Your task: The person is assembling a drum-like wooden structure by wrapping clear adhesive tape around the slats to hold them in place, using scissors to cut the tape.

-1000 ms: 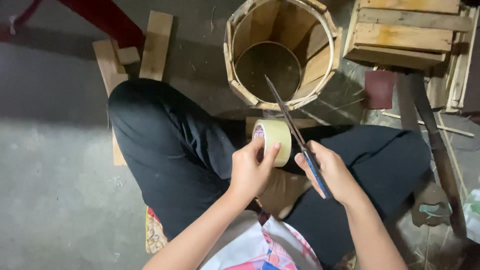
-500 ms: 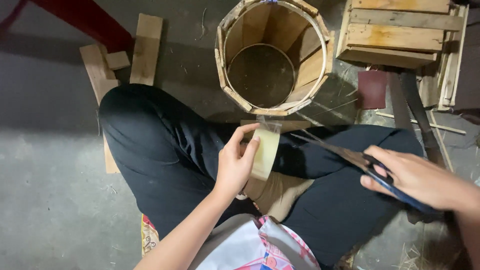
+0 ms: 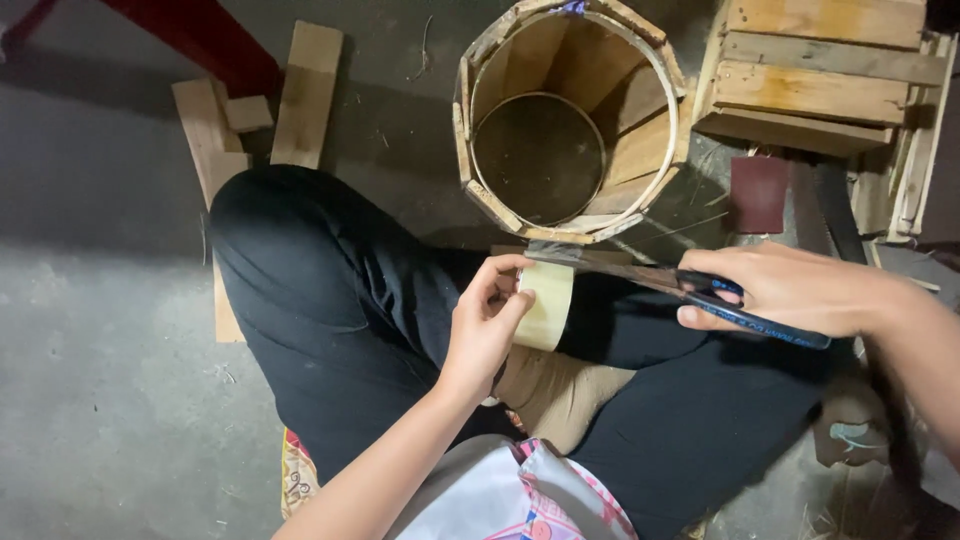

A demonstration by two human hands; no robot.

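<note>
I sit cross-legged on a concrete floor in black trousers. My left hand [image 3: 485, 325] grips a pale yellowish roll of tape [image 3: 548, 305] held over my lap. My right hand [image 3: 785, 290] holds long scissors [image 3: 700, 290] with dark blue handles; the closed blades point left and their tip touches the top of the tape roll. Just beyond the hands stands a round wooden bucket [image 3: 470, 130] made of staves, open at the top, with a metal hoop visible inside.
Loose wooden planks [image 3: 305, 95] lie on the floor at the upper left. A slatted wooden crate [image 3: 820, 75] stands at the upper right, with a dark red sheet [image 3: 758, 193] beside it. Something red [image 3: 190, 30] crosses the top left corner.
The right hand swung the scissors out to the right, then brought the blade tip back to the tape roll. The left hand turned and kept hold of the roll.
</note>
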